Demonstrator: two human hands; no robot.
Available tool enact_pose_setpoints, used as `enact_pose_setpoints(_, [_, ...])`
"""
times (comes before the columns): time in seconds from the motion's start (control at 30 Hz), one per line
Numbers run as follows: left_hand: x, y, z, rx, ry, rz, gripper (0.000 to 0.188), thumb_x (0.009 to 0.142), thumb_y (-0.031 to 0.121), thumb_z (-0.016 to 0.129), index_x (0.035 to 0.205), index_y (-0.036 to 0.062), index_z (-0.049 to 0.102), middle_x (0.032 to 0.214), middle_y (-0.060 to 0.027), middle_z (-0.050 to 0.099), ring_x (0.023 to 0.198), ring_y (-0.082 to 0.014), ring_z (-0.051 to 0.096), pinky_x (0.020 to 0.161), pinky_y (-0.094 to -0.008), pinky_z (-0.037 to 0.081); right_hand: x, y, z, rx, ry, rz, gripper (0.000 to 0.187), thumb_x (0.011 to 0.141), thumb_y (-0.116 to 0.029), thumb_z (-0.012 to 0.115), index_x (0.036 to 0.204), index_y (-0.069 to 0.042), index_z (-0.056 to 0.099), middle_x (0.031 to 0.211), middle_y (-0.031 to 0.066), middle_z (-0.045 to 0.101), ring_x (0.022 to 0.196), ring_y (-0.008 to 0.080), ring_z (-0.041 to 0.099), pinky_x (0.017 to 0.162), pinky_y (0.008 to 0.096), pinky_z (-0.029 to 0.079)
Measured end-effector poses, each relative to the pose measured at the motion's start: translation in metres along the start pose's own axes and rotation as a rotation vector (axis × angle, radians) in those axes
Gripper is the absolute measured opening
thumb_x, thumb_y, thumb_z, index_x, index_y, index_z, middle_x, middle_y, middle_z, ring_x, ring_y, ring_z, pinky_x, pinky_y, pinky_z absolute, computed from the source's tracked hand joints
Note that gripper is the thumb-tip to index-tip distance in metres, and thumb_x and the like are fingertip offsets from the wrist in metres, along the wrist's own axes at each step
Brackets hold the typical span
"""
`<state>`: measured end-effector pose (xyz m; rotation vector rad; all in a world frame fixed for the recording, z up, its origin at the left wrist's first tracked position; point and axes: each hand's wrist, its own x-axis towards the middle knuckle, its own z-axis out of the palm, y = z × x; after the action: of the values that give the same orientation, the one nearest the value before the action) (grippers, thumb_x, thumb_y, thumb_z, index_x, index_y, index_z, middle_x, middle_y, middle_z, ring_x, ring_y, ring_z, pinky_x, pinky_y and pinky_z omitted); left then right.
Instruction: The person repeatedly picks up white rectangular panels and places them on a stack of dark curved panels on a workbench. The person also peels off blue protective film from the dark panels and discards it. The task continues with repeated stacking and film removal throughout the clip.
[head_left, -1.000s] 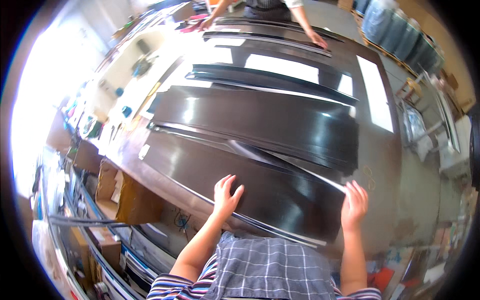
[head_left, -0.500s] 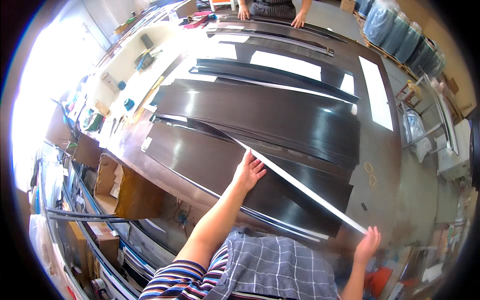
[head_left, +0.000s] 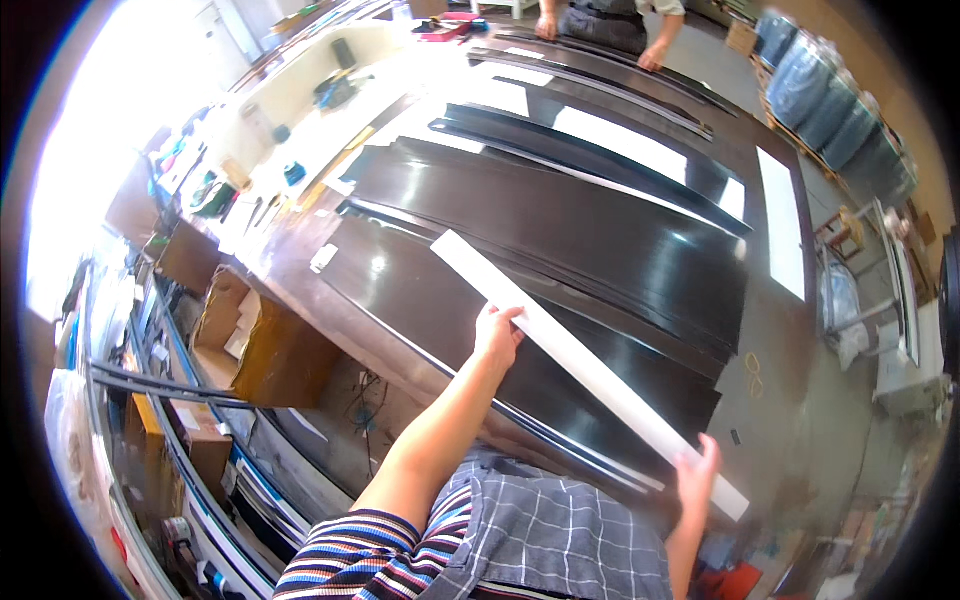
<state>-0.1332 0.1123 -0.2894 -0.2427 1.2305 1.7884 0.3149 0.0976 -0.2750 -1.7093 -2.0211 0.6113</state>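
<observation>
A long flat white strip (head_left: 590, 372) slants over the dark panels, from the middle of the table down to the right. My left hand (head_left: 497, 335) is closed on its near edge, partway along, with the thumb on top. Close to the lower right end, my right hand (head_left: 697, 472) grips the same strip, its fingers partly blurred. Under the strip lies a glossy dark panel (head_left: 400, 272). Beyond that is a stack of wide dark sheets (head_left: 560, 215), overlapping each other.
Across the brown table (head_left: 775, 350), a person's hands (head_left: 653, 55) rest near dark strips. A white panel (head_left: 782, 225) lies at the right, with a rubber band (head_left: 754, 375) nearby. An open cardboard box (head_left: 285, 345) stands left, beside the table; wrapped rolls (head_left: 805, 85) stand far right.
The strip has turned from edge-on to show its broad white face. My right hand has moved left along it, away from its end. The view has shifted slightly.
</observation>
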Motion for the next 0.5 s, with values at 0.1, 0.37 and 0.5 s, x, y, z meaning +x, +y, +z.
enact_pose_setpoints(0.1, [-0.029, 0.028, -0.023, -0.073, -0.107, 0.042, 0.027, 0.084, -0.002, 0.06, 0.107, 0.0111, 0.055, 0.098, -0.0034, 0.063, 0.091, -0.0189, 0.064, 0.072, -0.0341, 0.053, 0.046, -0.116, 0.045, 0.165, -0.258, -0.165, 0.065, 0.071, -0.024, 0.08, 0.127, -0.004, 0.054, 0.123, 0.0196, 0.06, 0.115, 0.0327, 0.057, 0.099, 0.0411, 0.043])
enact_pose_setpoints(0.37, [-0.003, 0.095, -0.145, 0.886, 0.177, 0.55, 0.032, 0.084, 0.018, 0.066, 0.113, 0.0064, 0.061, 0.111, -0.0119, 0.062, 0.105, -0.0269, 0.06, 0.091, -0.0408, 0.049, 0.102, -0.199, 0.167, 0.229, -0.95, -0.035, 0.027, 0.073, -0.024, 0.077, 0.084, -0.001, 0.067, 0.074, 0.0078, 0.065, 0.072, 0.0163, 0.061, 0.069, 0.0315, 0.048])
enact_pose_setpoints(0.5, [0.002, 0.11, -0.187, 1.78, 0.098, 0.832, 0.057, 0.086, 0.036, 0.064, 0.135, 0.0104, 0.051, 0.148, -0.0147, 0.039, 0.14, -0.0329, 0.031, 0.114, -0.051, 0.024, 0.099, -0.213, 0.188, 0.105, -0.813, -0.103, 0.023, 0.072, -0.02, 0.075, 0.084, -0.001, 0.067, 0.072, 0.01, 0.065, 0.068, 0.0163, 0.062, 0.065, 0.0328, 0.049])
